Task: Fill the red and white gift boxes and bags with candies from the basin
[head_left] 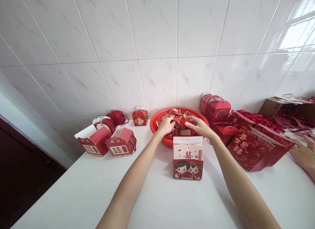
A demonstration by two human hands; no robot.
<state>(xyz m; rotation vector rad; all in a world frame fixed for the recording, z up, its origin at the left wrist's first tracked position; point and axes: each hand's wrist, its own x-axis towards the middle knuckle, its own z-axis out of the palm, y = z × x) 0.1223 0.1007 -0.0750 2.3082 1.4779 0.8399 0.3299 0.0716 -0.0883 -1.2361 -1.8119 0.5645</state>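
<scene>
White and smooth, a tabletop (81,196) set along a wall (157,35) of pale marbled tiles, with window glare at upper right. At left, a slanting free edge, darkness beyond. Near the wall, in the middle, a round red basket (154,130) full of wrapped sweets (175,112). Over the sweets, within the rim as seen, a red packet (182,120) between two hands: right hand (199,127) with thumb and forefinger clamped on it; left hand (167,124) touching its other end, grip partly hidden, cannot tell how tight. Just before the basket, upright, a printed box (188,161), flanked by both forearms. To the left, grouped red boxes (94,142); nearer the basket, a small box (140,117). To the right, stacked boxes (216,107), tilted red bags (258,147), ribbons (258,119), a carton (267,109), another person's hand (304,151) beside the bags. Room for moving widest at front left, narrower between forearms and printed box, tightest toward the bags.
</scene>
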